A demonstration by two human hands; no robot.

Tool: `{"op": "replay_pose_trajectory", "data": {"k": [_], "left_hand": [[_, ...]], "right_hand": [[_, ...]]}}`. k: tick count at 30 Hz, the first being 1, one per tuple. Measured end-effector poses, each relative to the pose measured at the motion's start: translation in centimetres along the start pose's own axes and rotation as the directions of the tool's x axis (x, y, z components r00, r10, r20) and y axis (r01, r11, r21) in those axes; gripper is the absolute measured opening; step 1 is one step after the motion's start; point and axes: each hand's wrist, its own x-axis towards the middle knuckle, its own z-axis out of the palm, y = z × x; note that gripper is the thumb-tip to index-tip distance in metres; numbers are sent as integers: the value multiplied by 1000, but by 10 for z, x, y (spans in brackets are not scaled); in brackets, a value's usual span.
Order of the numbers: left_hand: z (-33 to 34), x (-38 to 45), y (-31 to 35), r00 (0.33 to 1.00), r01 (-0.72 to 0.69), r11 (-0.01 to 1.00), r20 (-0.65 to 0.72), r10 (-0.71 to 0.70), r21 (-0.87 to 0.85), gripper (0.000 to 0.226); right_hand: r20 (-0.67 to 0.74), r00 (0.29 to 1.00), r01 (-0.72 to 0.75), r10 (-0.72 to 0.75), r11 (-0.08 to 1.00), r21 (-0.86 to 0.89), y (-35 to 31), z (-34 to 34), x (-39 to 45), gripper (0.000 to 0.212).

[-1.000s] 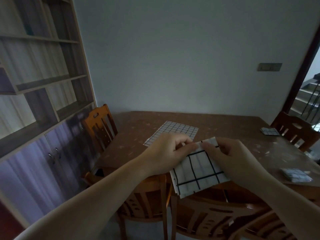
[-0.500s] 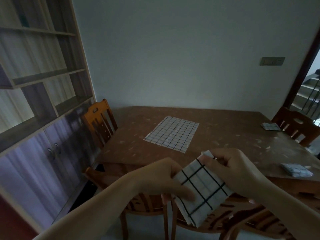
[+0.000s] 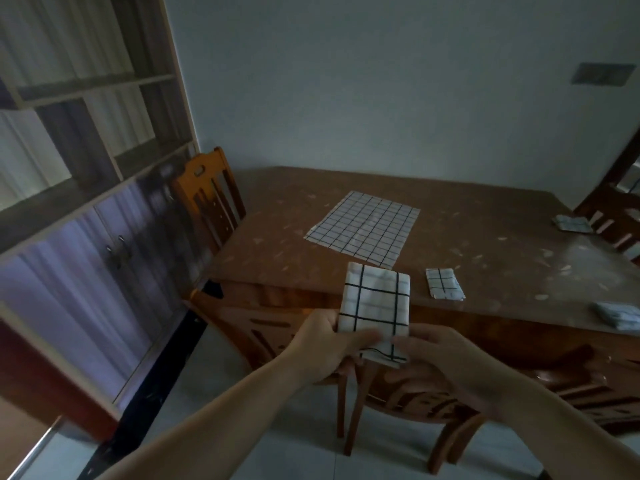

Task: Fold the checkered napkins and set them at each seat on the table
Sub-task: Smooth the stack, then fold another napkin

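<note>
A folded white napkin with black checks (image 3: pixel 375 306) stands upright in the air just before the near edge of the brown table (image 3: pixel 485 237). My left hand (image 3: pixel 325 344) grips its lower left edge and my right hand (image 3: pixel 440 355) pinches its lower right corner. An unfolded checkered napkin (image 3: pixel 363 228) lies flat in the middle of the table. A small folded napkin (image 3: pixel 444 284) lies near the front edge. Two more folded napkins lie at the right, one at the near right (image 3: pixel 620 315) and one at the far right (image 3: pixel 571 224).
A wooden chair (image 3: pixel 207 195) stands at the table's left side, another chair (image 3: pixel 408 396) is pushed in below my hands, and a third (image 3: pixel 613 216) sits at the far right. A shelf unit with cabinet doors (image 3: pixel 86 202) lines the left wall.
The folded napkin has turned upright and squared up in both hands. My hands have dropped lower and the view has tilted down, bringing the small folded napkin near the front edge into sight.
</note>
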Motion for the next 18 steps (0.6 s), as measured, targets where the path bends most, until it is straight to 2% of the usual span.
{"op": "replay_pose_trajectory", "data": {"k": [3,8,13,18], "left_hand": [[-5,8,4,1000,-26,1000,4,26,-18,26],[-18,43,3,1000,10,999,-7,-10,-41,22],[-31,95,0,996,93,992,13,-93,-87,20],[-57,151,0,978,204,966,-11,-209,-160,15]], "right_hand": [[-125,992,27,-29,999,-20,-5,5,16,22],[-239,971,44,-28,997,65,-10,-8,44,14],[-287,957,46,-30,998,48,-13,-32,95,13],[-244,969,50,-26,995,92,-23,-54,160,11]]}}
